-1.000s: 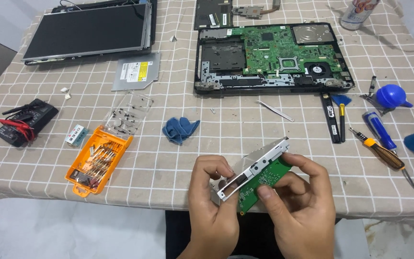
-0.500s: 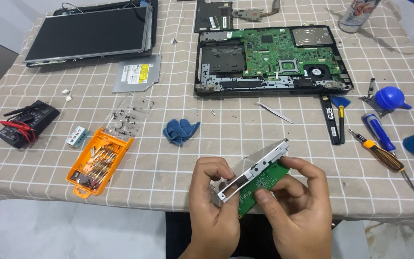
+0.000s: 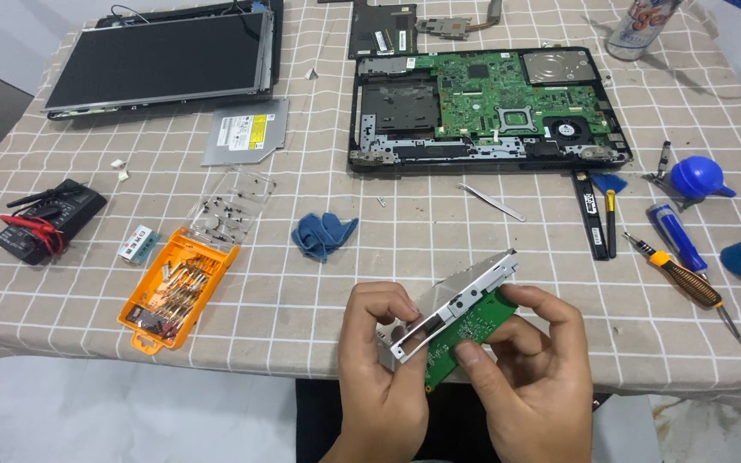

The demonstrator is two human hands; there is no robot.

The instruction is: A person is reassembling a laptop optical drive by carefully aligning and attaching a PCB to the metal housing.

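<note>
A checked tablecloth (image 3: pixel 216 343) fills the frame. At upper left lies a detached laptop screen (image 3: pixel 156 60), at upper right the opened laptop base (image 3: pixel 486 111) with its green board bare. At lower centre the left hand (image 3: pixel 383 377) and right hand (image 3: pixel 533 377) both pinch a silver bracket (image 3: pixel 456 304) and the green circuit board (image 3: pixel 465 330) fixed beneath it. They seem to be parting board from bracket; that likely calls for prying gently along the seam.

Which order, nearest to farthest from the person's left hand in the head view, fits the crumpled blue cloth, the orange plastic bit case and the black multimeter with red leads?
Measured from the left hand:
1. Crumpled blue cloth, just beyond the hand, mid-table.
2. Orange plastic bit case, farther out to the left.
3. Black multimeter with red leads, near the table's left edge.
</note>
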